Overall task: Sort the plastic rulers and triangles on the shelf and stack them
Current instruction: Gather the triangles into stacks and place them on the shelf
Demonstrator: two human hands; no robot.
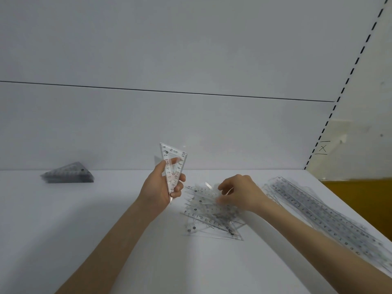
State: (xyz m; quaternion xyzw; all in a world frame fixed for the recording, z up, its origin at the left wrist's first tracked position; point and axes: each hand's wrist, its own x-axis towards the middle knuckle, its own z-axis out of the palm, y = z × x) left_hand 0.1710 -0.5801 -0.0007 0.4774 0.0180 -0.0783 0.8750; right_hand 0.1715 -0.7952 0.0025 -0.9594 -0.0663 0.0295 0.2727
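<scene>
A: So, any writing readable?

B: Only scale digits along the edges of the clear triangle (173,164). It stands upright in the left hand (162,188), thumb and curled fingers clamped round its lower point. A round logo near its top is too small to read. An inked X (322,148) sits between two dashes on the right side panel.

A: And the right hand (240,192)?

B: Its fingers bend down into the loose pile (212,217) in the middle of the shelf (84,230). Whether they pinch a piece, I cannot tell.

A: Sorted ones?

B: Triangle stack (67,176) at the left rear, rulers (324,215) along the right edge.
</scene>
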